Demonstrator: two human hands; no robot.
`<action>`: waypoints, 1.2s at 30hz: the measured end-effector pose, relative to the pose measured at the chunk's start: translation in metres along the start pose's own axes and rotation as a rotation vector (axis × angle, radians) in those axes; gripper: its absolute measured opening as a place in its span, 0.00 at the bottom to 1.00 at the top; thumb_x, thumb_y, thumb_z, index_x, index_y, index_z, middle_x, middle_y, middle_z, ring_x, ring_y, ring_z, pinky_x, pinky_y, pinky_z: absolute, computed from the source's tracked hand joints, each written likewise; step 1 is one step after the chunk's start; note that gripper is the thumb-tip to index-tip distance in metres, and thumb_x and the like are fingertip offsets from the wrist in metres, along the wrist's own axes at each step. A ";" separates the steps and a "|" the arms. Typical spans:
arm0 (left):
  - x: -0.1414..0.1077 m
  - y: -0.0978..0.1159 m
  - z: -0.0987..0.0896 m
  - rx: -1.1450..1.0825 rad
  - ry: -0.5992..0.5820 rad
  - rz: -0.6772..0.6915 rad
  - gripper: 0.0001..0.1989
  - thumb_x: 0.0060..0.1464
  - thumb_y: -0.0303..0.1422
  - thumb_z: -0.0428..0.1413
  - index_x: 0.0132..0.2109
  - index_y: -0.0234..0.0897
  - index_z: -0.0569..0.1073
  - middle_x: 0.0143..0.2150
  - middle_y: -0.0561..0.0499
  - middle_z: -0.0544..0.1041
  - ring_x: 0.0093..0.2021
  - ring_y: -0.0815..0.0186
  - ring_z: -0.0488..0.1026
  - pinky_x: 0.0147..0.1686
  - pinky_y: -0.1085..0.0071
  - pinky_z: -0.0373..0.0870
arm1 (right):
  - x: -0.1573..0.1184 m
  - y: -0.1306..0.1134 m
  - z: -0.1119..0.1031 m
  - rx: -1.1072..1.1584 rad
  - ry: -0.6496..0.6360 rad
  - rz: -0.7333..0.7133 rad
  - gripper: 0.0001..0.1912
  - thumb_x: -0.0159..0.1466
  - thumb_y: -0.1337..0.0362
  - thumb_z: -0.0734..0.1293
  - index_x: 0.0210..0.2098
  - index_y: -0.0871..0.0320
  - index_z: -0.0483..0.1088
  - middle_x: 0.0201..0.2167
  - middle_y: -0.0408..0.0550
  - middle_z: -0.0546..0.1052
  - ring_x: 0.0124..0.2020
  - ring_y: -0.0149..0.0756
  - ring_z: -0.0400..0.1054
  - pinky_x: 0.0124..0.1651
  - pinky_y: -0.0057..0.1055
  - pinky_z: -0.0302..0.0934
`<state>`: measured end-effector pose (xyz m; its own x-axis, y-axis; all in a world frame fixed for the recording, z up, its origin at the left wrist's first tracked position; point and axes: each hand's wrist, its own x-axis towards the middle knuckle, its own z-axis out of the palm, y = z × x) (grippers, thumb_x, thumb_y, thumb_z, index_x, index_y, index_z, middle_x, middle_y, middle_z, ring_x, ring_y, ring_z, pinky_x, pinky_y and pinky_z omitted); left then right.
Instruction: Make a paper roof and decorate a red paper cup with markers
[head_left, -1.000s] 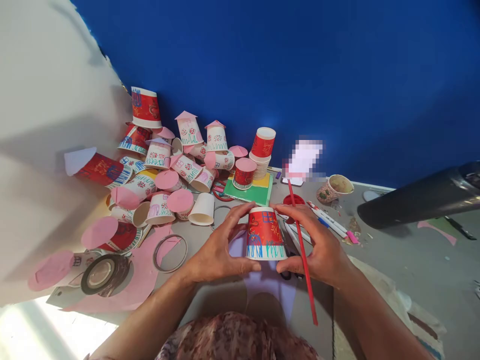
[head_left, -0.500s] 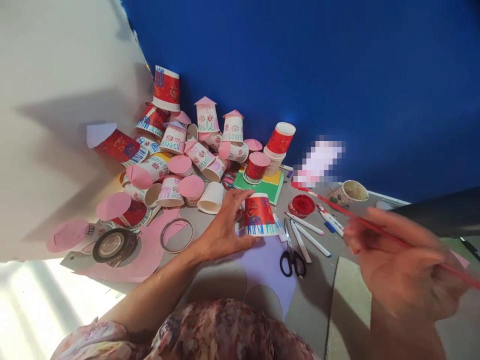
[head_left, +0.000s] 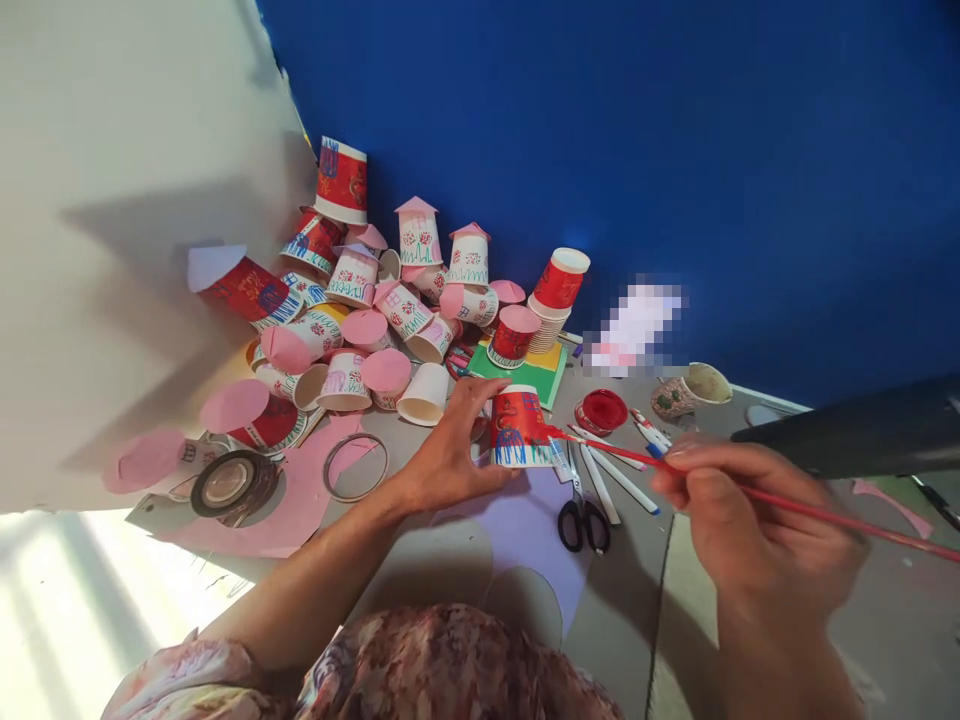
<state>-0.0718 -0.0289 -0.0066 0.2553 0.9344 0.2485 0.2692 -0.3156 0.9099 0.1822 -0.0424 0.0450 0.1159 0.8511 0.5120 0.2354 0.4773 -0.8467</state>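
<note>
My left hand [head_left: 457, 450] is closed around a paper cup [head_left: 519, 428] that stands upside down, thumb at its lower rim and fingers at the top. Red paint covers much of the cup, with blue and green strokes along the bottom. Pinched in my right hand [head_left: 757, 520] is a red-handled paintbrush [head_left: 622, 452]. Its red tip touches the right side of the cup. Just behind the brush sits a small open pot of red paint [head_left: 601, 410]. Black-handled scissors [head_left: 583, 524] and several white marker pens [head_left: 619, 480] lie in front of it.
Many decorated paper cups [head_left: 345, 380], some with pink paper roofs, are piled at the left. Rolls of tape [head_left: 225, 482] rest on pink paper [head_left: 300, 510]. A stack of cups [head_left: 551, 320] and a green booklet [head_left: 551, 380] stand behind. A stained cup [head_left: 694, 390] is at the right.
My right hand has brought the brush from near the paint pot leftward and down, so its tip now meets the cup. My left hand keeps its hold on the cup.
</note>
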 end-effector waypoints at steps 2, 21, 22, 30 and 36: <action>-0.001 0.001 0.000 0.005 0.000 0.007 0.44 0.47 0.27 0.66 0.69 0.48 0.59 0.64 0.42 0.60 0.65 0.47 0.62 0.58 0.51 0.74 | -0.001 0.000 0.000 -0.011 -0.023 0.015 0.05 0.64 0.61 0.74 0.33 0.54 0.80 0.27 0.42 0.80 0.22 0.31 0.72 0.23 0.28 0.65; -0.003 0.003 0.002 -0.030 -0.045 0.029 0.46 0.46 0.26 0.67 0.69 0.51 0.59 0.67 0.42 0.60 0.67 0.46 0.60 0.59 0.50 0.73 | -0.004 0.005 -0.001 -0.028 0.043 0.028 0.06 0.64 0.61 0.75 0.32 0.55 0.80 0.28 0.41 0.80 0.23 0.29 0.75 0.24 0.24 0.71; -0.003 0.003 0.002 -0.032 -0.044 0.026 0.46 0.46 0.26 0.67 0.69 0.51 0.60 0.67 0.42 0.60 0.68 0.46 0.60 0.60 0.49 0.73 | -0.003 0.004 0.000 -0.031 0.052 0.034 0.06 0.64 0.61 0.75 0.31 0.55 0.80 0.28 0.41 0.80 0.23 0.29 0.75 0.24 0.24 0.70; -0.003 0.000 0.003 -0.073 -0.055 0.038 0.46 0.45 0.24 0.65 0.69 0.52 0.60 0.68 0.43 0.60 0.69 0.46 0.60 0.62 0.48 0.71 | 0.002 0.005 -0.003 -0.023 0.121 0.084 0.07 0.64 0.59 0.75 0.32 0.54 0.80 0.25 0.41 0.80 0.22 0.29 0.73 0.24 0.26 0.68; -0.003 -0.001 0.003 -0.107 -0.081 0.028 0.47 0.46 0.22 0.63 0.70 0.53 0.58 0.69 0.43 0.58 0.70 0.48 0.58 0.64 0.49 0.69 | 0.001 0.007 -0.006 0.021 0.057 0.063 0.05 0.66 0.61 0.74 0.33 0.54 0.80 0.26 0.41 0.80 0.23 0.30 0.73 0.23 0.27 0.65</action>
<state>-0.0700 -0.0323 -0.0096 0.3362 0.9079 0.2505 0.1620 -0.3177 0.9342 0.1896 -0.0396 0.0405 0.1849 0.8662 0.4643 0.2059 0.4278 -0.8801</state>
